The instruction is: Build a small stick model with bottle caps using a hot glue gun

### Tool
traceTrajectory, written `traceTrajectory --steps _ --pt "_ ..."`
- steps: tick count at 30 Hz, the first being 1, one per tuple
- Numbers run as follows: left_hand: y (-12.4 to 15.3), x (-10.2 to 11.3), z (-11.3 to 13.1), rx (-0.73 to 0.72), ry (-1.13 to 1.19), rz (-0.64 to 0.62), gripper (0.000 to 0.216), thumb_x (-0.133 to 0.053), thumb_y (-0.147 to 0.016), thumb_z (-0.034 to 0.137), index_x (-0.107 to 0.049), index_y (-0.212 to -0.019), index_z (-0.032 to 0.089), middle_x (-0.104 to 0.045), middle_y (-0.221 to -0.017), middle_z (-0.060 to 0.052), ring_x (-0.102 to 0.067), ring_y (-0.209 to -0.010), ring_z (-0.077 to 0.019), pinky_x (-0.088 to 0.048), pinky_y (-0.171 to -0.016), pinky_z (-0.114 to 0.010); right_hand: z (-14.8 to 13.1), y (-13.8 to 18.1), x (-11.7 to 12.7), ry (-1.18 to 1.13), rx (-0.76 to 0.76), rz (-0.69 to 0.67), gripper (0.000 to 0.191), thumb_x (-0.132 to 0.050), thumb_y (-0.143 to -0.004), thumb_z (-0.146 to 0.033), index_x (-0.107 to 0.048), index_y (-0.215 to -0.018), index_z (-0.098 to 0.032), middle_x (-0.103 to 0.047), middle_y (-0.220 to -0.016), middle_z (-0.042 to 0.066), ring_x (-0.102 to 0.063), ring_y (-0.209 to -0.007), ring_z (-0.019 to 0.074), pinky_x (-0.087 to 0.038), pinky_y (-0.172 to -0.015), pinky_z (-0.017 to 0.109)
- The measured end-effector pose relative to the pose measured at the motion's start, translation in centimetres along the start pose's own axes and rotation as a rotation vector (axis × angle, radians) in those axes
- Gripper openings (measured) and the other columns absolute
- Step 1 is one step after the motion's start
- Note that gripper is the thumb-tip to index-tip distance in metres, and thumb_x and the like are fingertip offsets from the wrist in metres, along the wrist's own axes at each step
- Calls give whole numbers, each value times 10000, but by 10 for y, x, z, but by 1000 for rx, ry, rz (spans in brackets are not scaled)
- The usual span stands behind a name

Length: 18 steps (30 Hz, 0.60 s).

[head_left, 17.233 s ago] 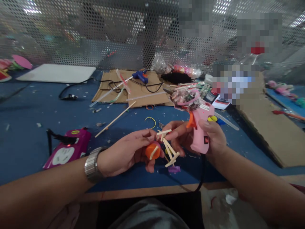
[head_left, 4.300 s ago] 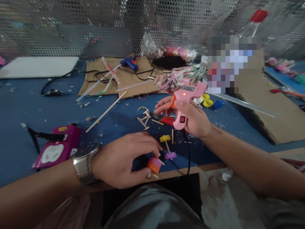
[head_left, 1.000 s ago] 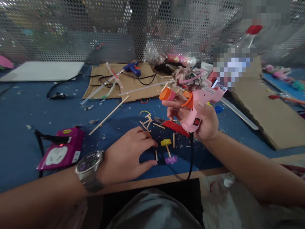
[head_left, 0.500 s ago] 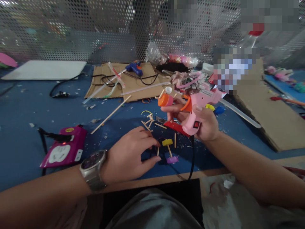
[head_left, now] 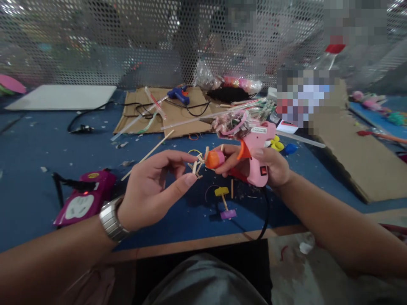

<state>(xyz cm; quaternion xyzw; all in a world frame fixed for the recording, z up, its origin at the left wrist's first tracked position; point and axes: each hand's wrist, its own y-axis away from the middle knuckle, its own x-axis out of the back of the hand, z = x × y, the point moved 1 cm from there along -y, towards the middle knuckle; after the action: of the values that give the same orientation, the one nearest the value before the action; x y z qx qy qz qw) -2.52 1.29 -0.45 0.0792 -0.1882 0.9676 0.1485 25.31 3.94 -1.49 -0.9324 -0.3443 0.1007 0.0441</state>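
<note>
Lifting the left hand (head_left: 152,186) off the blue table (head_left: 47,140), fingers half curled beside small wooden sticks (head_left: 195,166) left of the pink plastic glue gun (head_left: 257,157); not telling whether pinching one. Lowering the right hand (head_left: 270,166), clenching that gun and pinching the orange bottle cap with glued sticks (head_left: 214,159) just left of it. Leaving the yellow and purple cap axle (head_left: 224,201) lying below the gun.

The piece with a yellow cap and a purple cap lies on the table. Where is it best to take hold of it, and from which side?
Probably the stick between the yellow cap and purple cap, pinched from above. It lies exposed, with bare table on both sides, and the caps look too low to grip well.
</note>
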Motion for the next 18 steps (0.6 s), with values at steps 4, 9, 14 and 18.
traceTrajectory --steps 4,9,14,18 --pt "-1 1 -1 35 136 2 252 -871 -974 372 -842 -1169 215 -657 -809 -13 -568 -694 -116 -470 -610 -213 -4 -1 -2 -16 35 -82 615 -605 -971 -663 -941 -1039 -153 -765 -1207 151 -664 -1064 294 -534 -1048 427" --pt "-1 -2 -1 78 255 -130 275 -865 -972 408 -832 -1138 191 -627 -776 -7 -547 -678 -126 -496 -628 -229 -6 4 -13 -19 -63 -257 563 -598 -960 -607 -934 -950 -156 -832 -1070 149 -704 -1135 357 -518 -1126 476" --pt "-1 -6 4 53 216 -311 226 -853 -967 352 -784 -1057 157 -583 -716 21 -524 -637 -121 -507 -619 -235 -8 5 -21 -11 -96 -358 560 -566 -993 -587 -942 -933 -176 -861 -977 144 -756 -1138 366 -539 -1113 453" --pt "-2 -5 7 65 212 -335 189 -848 -958 314 -742 -990 161 -597 -722 23 -547 -640 -121 -521 -624 -227 -8 4 -21 -5 -70 -370 561 -577 -995 -589 -943 -939 -167 -874 -986 148 -762 -1165 372 -526 -1144 459"
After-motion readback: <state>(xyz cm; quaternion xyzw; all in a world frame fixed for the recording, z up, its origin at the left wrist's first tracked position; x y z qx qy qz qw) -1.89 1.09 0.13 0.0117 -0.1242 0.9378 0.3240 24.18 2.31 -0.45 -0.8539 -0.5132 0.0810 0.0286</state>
